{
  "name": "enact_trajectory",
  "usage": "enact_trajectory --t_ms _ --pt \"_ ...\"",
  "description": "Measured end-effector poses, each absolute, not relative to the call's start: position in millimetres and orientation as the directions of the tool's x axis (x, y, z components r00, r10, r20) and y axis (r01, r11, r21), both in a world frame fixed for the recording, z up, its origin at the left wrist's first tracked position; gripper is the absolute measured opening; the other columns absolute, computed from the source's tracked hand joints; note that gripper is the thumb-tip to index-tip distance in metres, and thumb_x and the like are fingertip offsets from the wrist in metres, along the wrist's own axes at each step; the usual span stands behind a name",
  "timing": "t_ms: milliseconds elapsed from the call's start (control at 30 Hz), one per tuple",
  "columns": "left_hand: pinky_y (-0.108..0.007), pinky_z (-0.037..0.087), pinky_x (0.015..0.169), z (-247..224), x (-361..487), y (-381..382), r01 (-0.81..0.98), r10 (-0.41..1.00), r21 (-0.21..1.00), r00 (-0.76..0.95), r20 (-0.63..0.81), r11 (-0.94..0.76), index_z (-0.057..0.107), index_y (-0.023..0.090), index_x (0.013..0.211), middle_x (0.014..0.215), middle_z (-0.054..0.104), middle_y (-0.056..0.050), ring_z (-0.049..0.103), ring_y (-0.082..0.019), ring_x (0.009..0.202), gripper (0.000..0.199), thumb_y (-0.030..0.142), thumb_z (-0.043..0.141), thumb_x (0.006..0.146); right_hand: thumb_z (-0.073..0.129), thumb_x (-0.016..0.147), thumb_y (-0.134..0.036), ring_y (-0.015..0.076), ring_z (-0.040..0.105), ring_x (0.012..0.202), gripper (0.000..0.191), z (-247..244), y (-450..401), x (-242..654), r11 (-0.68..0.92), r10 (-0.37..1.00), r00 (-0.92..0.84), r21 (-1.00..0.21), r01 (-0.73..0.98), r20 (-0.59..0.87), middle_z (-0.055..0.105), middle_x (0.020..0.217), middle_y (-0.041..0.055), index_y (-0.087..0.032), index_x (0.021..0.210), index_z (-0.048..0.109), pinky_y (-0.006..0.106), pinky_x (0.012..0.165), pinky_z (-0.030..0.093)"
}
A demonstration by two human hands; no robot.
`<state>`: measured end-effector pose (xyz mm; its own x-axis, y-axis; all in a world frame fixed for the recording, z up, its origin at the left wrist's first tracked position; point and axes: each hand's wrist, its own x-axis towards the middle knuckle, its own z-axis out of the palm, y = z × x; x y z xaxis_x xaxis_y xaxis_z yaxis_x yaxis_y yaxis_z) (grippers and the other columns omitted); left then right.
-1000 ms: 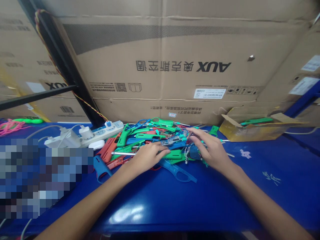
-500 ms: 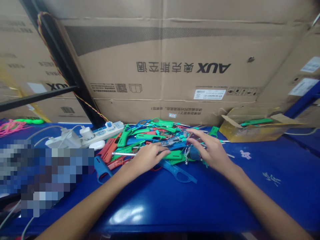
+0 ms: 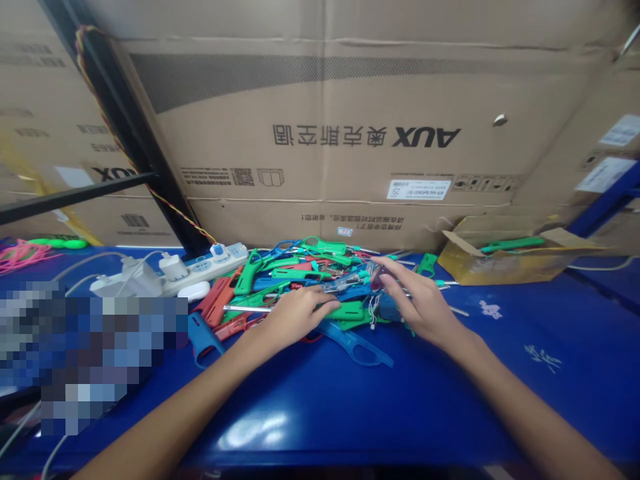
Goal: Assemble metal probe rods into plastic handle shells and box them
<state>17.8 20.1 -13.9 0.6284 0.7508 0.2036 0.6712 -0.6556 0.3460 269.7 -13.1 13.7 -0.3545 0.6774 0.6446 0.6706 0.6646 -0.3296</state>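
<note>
My left hand [image 3: 297,313] is closed around a green lighter casing [image 3: 350,311] with a slot in it. A metal tube [image 3: 247,309] sticks out on the other side of that hand. Between the thumb and forefinger of my right hand [image 3: 417,293] is a small dark red see-through piece [image 3: 377,277]; its exact kind is unclear. Around both hands lies a pile of green, red and blue lighter casings. Below the left hand rests a blue casing [image 3: 357,345]. Small white wires [image 3: 373,312] show beside the green casing.
A white power strip [image 3: 203,267] with plugged-in chargers stands left of the pile. At the right is an open cardboard box [image 3: 505,267] with a green casing [image 3: 515,244] in it. Large cartons [image 3: 350,87] form the back wall behind the blue tabletop [image 3: 320,413].
The dark red piece has tilted slightly in my right hand, whose fingers have shifted a little. My left hand keeps its place on the green lighter casing.
</note>
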Motion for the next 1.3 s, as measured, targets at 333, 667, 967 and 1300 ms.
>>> enact_trajectory --t_ms 333,667,967,1300 --pt "-0.029 0.048 0.082 -12.1 18.0 19.0 0.677 0.754 0.342 0.623 0.207 -0.652 0.071 0.026 0.112 0.110 0.072 -0.003 0.068 -0.020 0.092 0.036 0.042 0.041 0.103 0.045 0.102 -0.029 0.0199 0.065 0.114 0.037 13.2 -14.2 268.9 0.671 0.666 -0.363 -0.311 0.673 0.652 0.067 0.127 0.0085 -0.020 0.138 0.051 0.035 0.096 0.053" --pt "-0.032 0.048 0.086 -12.6 18.5 18.7 0.683 0.764 0.352 0.617 0.189 -0.640 0.071 0.026 0.113 0.112 0.071 -0.003 0.068 -0.022 0.097 0.035 0.043 0.042 0.103 0.047 0.101 -0.029 0.0220 0.067 0.111 0.041 11.9 -11.7 269.6 0.676 0.650 -0.354 -0.298 0.674 0.672 0.071 0.118 0.0087 -0.020 0.141 0.050 0.037 0.096 0.055" --pt "-0.032 0.049 0.085 -12.1 18.5 18.6 0.678 0.759 0.350 0.619 0.203 -0.646 0.071 0.026 0.112 0.110 0.072 -0.004 0.068 -0.021 0.096 0.036 0.043 0.041 0.103 0.044 0.102 -0.026 0.0216 0.062 0.121 0.046 11.2 -12.2 269.2 0.675 0.647 -0.360 -0.285 0.681 0.672 0.061 0.137 0.0079 -0.022 0.147 0.044 0.037 0.100 0.054" --pt "-0.031 0.049 0.085 -11.4 19.1 18.3 0.686 0.761 0.338 0.618 0.196 -0.644 0.071 0.026 0.112 0.112 0.072 -0.003 0.068 -0.021 0.097 0.035 0.042 0.042 0.103 0.046 0.102 -0.028 0.0204 0.061 0.122 0.041 12.3 -12.9 269.2 0.681 0.655 -0.378 -0.294 0.671 0.655 0.062 0.135 0.0086 -0.021 0.142 0.049 0.037 0.102 0.051"
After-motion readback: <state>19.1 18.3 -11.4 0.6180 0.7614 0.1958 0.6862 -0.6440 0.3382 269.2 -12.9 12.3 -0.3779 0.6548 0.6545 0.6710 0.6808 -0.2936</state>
